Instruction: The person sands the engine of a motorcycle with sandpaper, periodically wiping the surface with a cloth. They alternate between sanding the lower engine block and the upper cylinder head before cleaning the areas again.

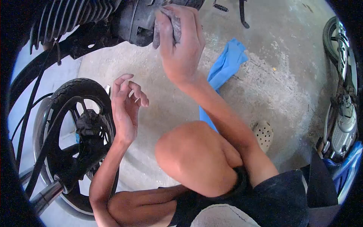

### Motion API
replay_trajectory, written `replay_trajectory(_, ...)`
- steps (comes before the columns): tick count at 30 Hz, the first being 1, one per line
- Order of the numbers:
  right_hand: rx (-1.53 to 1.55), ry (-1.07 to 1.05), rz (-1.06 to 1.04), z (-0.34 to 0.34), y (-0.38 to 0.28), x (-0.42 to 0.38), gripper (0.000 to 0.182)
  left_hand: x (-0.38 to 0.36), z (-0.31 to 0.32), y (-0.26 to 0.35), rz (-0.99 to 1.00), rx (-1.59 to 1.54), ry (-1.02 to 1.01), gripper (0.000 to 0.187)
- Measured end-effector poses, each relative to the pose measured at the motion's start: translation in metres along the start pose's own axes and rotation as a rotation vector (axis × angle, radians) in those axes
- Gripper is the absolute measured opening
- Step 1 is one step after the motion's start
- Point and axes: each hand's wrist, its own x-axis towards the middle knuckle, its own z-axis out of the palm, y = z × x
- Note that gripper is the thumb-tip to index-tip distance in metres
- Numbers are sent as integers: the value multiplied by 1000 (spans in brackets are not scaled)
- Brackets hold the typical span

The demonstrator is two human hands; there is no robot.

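Observation:
My right hand (pixel 184 45) is raised at the top, its fingers closed round a grey, dirty wad that looks like a rag (pixel 175 27). It presses this against the dark engine casing (pixel 132 22) of a motorcycle. Part of the wad is hidden by my fingers. Lower and to the left, my left hand (pixel 126 98) hangs in the air with loosely bent fingers apart and nothing in them. Both hands have greyish dirt on them. Close to my left hand stands the motorcycle's front wheel (pixel 81 85), with a black tyre.
A blue cloth (pixel 228 60) lies on the stained concrete floor (pixel 280 75). A beige clog (pixel 263 134) with holes rests beside my right forearm. Another two-wheeler (pixel 342 117) stands at the right edge. Cooling fins (pixel 72 19) and black cables (pixel 32 102) hang at the upper left.

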Motion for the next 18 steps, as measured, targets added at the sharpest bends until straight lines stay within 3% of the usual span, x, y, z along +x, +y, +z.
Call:
replay_trajectory(4,-58,-112,-60,-9,4,-34,35,4,2,3,16,-10,0,41)
replay_trajectory(6,-175,-300,-98,-1,14,-54,51,4,3,2,8,-5,5,41)
replay_trajectory(7,-172,-297,-100,7,15,-59,51,5,4,1,-1,-12,6,40)
replay_trajectory(10,-362,-341,-120,28,17,-73,75,4,5,-2,-20,-25,7,40)
replay_trajectory(15,-267,-333,-18,39,7,-76,76,7,1,-1,2,-48,-6,39)
replay_trajectory(17,-233,-284,18,37,4,-71,75,7,-8,-2,87,-34,57,39)
replay_trajectory(18,-320,-350,-61,35,0,-56,73,9,-13,-3,153,-70,50,38)
